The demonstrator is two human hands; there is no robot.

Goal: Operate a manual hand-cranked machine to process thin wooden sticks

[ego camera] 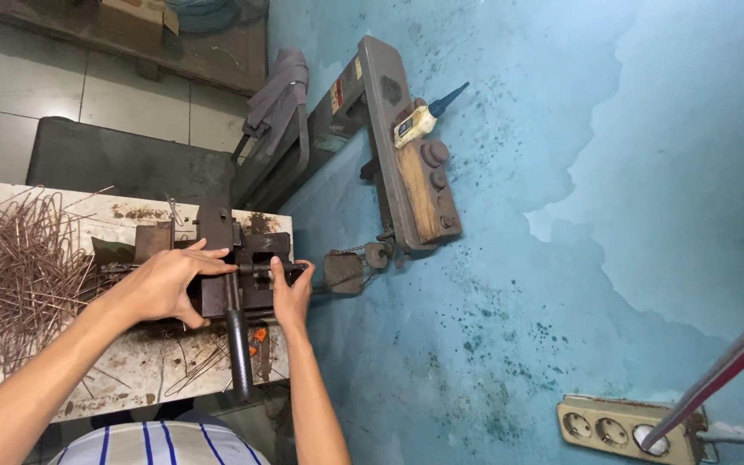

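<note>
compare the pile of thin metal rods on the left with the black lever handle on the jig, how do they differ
The rods are many, thin, rusty brown and lie loose, crossing in a tangle on the worktable. The lever handle is single, thick, black and fixed to the metal jig, pointing toward the person. The left hand and right hand rest on the jig, touching neither. Both look like metal.
</note>
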